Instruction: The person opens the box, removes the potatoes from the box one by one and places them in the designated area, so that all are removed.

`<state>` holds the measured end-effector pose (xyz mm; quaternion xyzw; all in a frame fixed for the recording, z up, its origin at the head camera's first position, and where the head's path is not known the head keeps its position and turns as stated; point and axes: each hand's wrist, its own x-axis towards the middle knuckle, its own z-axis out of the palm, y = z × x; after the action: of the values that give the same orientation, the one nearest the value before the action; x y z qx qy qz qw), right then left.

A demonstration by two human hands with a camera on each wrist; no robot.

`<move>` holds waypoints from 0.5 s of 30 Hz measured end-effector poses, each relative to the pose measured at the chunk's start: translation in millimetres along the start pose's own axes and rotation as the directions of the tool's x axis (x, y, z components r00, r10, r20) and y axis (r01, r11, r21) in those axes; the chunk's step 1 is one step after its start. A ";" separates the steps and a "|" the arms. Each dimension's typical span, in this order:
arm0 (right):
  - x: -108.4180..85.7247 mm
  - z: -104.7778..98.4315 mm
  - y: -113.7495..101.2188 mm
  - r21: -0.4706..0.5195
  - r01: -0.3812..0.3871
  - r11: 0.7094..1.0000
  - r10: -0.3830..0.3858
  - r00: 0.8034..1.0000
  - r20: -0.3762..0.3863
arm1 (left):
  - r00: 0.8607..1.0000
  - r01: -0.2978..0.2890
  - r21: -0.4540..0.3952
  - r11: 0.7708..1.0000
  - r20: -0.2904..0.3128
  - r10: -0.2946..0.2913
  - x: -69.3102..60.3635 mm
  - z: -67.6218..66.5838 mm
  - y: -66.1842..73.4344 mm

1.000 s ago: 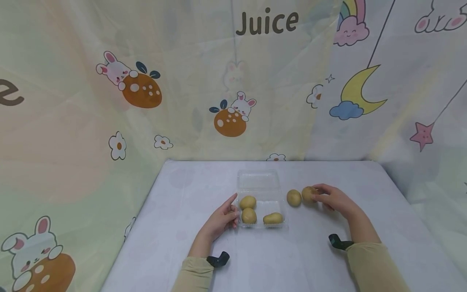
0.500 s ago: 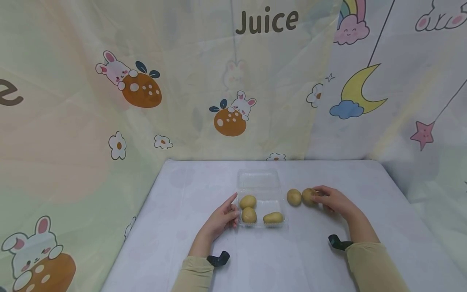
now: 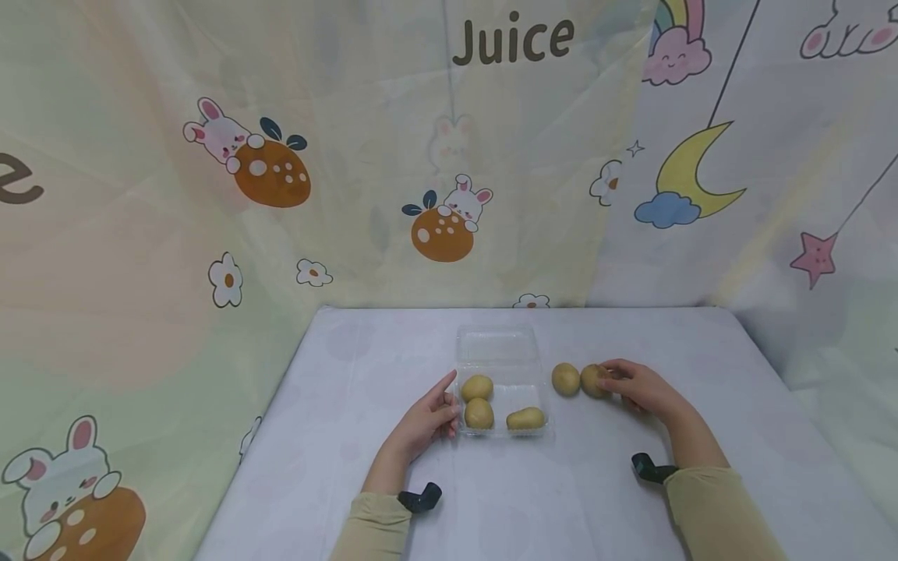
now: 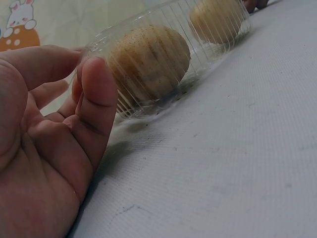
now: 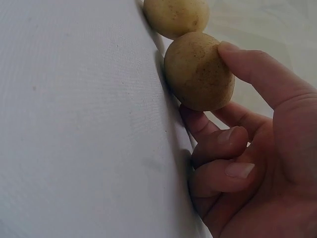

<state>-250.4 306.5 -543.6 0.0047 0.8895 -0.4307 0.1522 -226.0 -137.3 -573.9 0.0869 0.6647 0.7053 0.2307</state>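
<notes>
One round potato (image 5: 195, 74) is sitting right there, pinched in my right hand (image 3: 648, 387), the nearer one, just left of its palm; a second potato (image 3: 565, 379) is lying beyond it, then the clear box (image 3: 517, 396) on the bench (image 3: 547, 499), whose left edge my left hand (image 3: 423, 421) is gripping

Head view: illumination even and diffuse, slightly muted, over the white table (image 3: 533, 499); faint, soft-edged shadows beneath the right hand (image 3: 645, 391); detail reasonably clear. Left wrist view: dim, greyish; pale glare streaks along the clear container (image 4: 200, 64); left hand (image 4: 54, 129) partly shaded. Right wrist view: dim; dark shadow beside the nearer potato (image 5: 198, 72); backdrop (image 5: 267, 25) out of focus.
</notes>
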 end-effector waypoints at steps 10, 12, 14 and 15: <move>-1.9 0.6 0.6 0.001 0.001 1.000 -0.001 1.000 0.000 | 1.000 0.002 0.006 1.000 0.005 -0.002 0.0 -0.5 0.0; -2.9 0.5 0.5 0.004 0.000 1.000 0.000 1.000 0.003 | 1.000 -0.002 0.008 1.000 0.008 0.002 0.1 -0.6 0.0; -4.0 0.5 0.7 0.011 -0.003 1.000 0.003 1.000 0.007 | 1.000 -0.006 0.009 1.000 0.012 0.006 0.1 -0.4 -0.1; -4.5 0.5 0.9 0.015 -0.003 1.000 0.003 1.000 0.007 | 1.000 -0.007 0.010 1.000 0.014 0.007 0.1 -0.4 -0.2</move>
<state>-245.9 307.2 -543.4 0.0055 0.8857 -0.4373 0.1561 -226.2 -137.7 -574.2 0.0953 0.6665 0.7020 0.2321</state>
